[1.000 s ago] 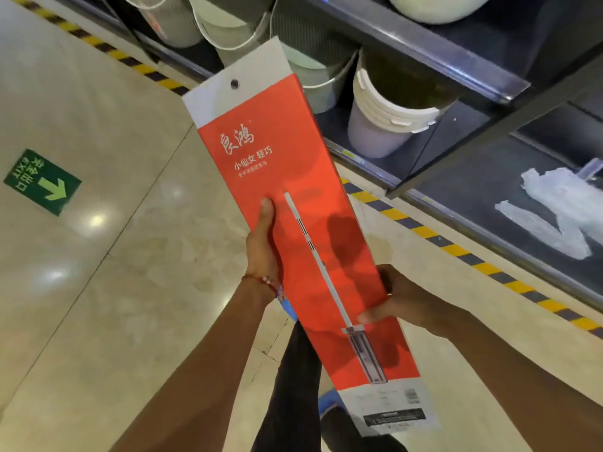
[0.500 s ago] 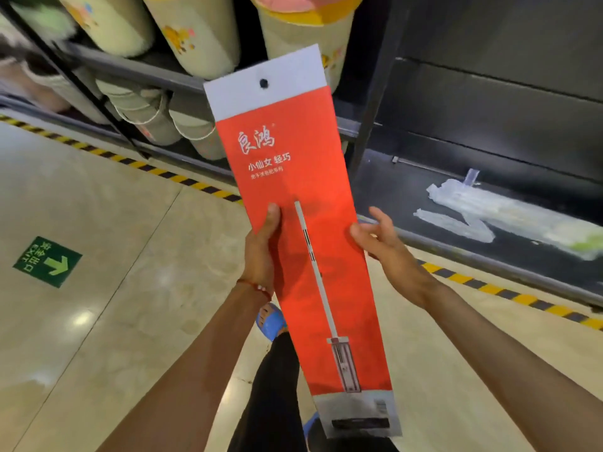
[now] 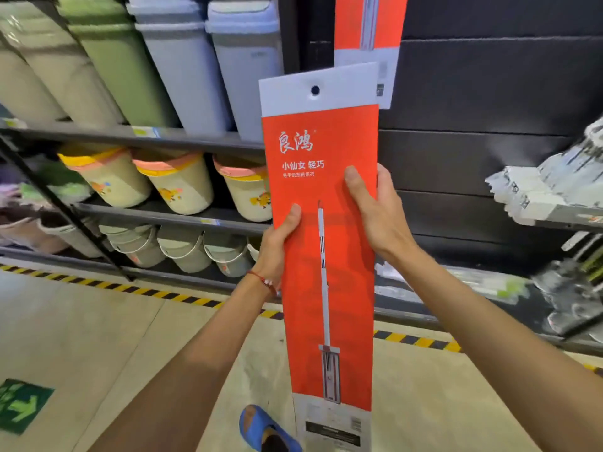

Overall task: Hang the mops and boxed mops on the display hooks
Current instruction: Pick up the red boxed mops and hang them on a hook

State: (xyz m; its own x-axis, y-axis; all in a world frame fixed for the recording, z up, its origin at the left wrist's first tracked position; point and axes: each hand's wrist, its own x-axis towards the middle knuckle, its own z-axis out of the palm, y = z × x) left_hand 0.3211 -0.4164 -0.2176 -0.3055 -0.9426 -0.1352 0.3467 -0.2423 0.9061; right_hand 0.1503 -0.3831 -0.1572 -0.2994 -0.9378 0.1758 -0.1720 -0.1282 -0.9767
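Lift-to-hook step: left grip [image 3: 280, 243] and right grip [image 3: 378, 213] clamp the side edges of the upright boxed mop [image 3: 326, 151], just below a hung box [image 3: 365, 27]; next, its hang hole [image 3: 315, 90] probably must meet a hook, unseen here

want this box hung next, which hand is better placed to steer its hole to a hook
Right, probably. The right hand grips the boxed mop higher, nearer its hang hole, on the side of the hung box above; the left hand grips lower.
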